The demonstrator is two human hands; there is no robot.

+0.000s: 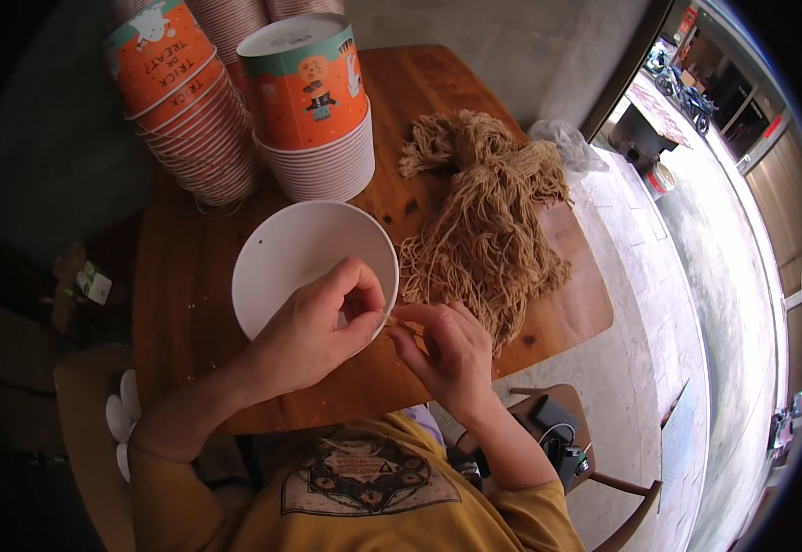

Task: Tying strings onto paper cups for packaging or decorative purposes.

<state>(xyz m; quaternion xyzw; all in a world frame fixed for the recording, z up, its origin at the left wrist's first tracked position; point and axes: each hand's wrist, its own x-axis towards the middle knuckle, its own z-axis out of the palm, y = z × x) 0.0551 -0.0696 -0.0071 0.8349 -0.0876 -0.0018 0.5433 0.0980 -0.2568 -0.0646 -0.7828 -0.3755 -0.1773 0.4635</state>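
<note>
My left hand [314, 331] lies over the near rim of a white paper bucket [300, 248] seen from above, its thumb and forefinger pinched on a thin tan string [401, 320] at the rim. My right hand [447, 354] pinches the same string just to the right. Beyond my right hand, a big bundle of tan strings [488, 216] is spread on the wooden table [189, 285].
Two stacks of orange and teal paper buckets [314, 110] [185, 110] stand at the table's far side. A clear plastic bag [567, 143] lies at the table's right corner. A small stool with a black device and cable [557, 432] stands by my right elbow.
</note>
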